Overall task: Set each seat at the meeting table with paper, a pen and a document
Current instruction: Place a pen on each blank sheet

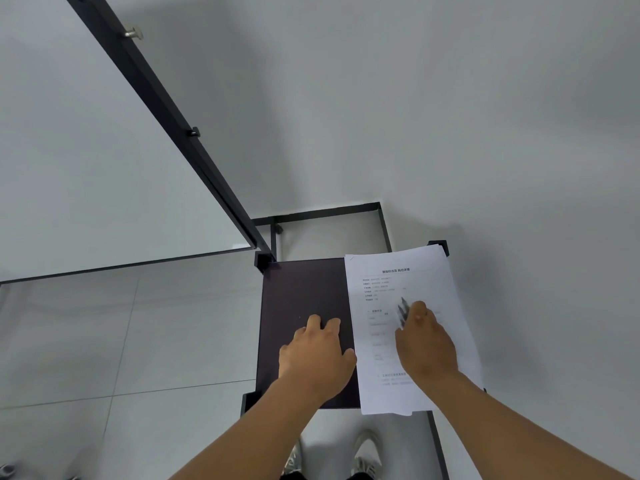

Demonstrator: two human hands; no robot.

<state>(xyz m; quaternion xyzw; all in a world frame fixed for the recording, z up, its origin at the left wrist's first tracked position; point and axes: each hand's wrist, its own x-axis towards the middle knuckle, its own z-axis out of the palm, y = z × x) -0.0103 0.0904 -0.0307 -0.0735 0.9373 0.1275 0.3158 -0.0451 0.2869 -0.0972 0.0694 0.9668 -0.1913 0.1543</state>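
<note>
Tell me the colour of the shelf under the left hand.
Dark, near black shelf, seen in the head view.

Both bare forearms came up from the bottom edge of the frame and converged toward its lower centre. The left hand [317, 355] lay palm down just left of centre, fingers bent at the knuckles with the tips pressed downward, thumb out to the right. The right hand [424, 341] sat just to its right, a little higher in the frame, back of the hand up, fingers curled round a bundle of pens [402, 311] whose tips stuck out at its upper left
</note>
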